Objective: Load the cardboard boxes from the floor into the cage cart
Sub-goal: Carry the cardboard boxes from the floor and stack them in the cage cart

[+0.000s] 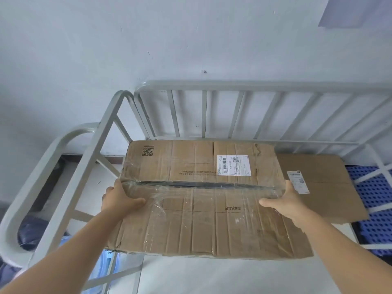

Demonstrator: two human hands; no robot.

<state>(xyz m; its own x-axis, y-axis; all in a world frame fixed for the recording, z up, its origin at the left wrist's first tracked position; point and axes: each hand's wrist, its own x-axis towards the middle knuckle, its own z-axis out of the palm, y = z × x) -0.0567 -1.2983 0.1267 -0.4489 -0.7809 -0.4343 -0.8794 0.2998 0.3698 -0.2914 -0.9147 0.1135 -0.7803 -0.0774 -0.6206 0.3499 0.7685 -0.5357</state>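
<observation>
Lower the cardboard box (201,198) level and slide it toward the far rail (254,84) of the cage cart, keeping it clear of the side frame (93,145) just outboard of the left hand (119,201). That hand clamps the box's left edge, thumb on top, fingers wrapped round the side. The box spans between both hands, over the cart. The right hand (286,201) clamps the right edge likewise; beyond it lies a flat carton (322,183).

Both my bare forearms reach forward. My left hand (118,198) and right hand (286,200) grip opposite sides of one load, thumbs on top pointing inward, fingers wrapped round its edges.
</observation>
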